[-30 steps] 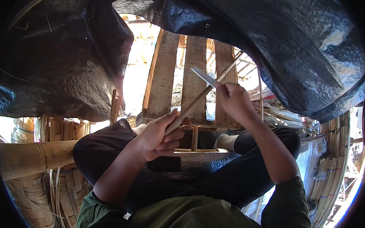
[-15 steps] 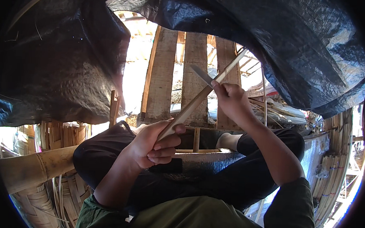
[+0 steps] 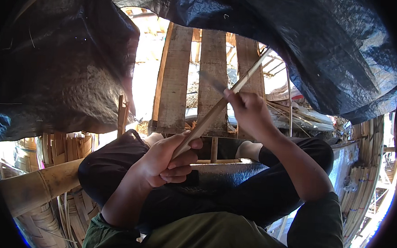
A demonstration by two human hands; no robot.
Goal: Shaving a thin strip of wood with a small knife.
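A long pale bamboo strip (image 3: 213, 112) slants up and to the right in front of me. My left hand (image 3: 170, 158) is wrapped round its lower end, thumb along the top. Farther up the strip, my right hand (image 3: 251, 111) grips a knife; the handle is hidden inside the fist. The knife's blade (image 3: 212, 82), slightly blurred, points up and left and crosses the strip close to my right thumb. Beyond the crossing, the strip's far end reaches up toward the dark tarp.
Dark plastic tarp (image 3: 59, 64) hangs on both sides and overhead. Upright wooden planks (image 3: 174, 78) stand ahead. A thick bamboo pole (image 3: 40, 186) lies at my left, near woven bamboo. Bundled bamboo strips (image 3: 359, 193) are at the right. My crossed legs (image 3: 112, 173) sit below my hands.
The knife has shifted slightly left and down along the bamboo strip with my right hand, its blade now blurred. My left hand keeps its hold with little movement.
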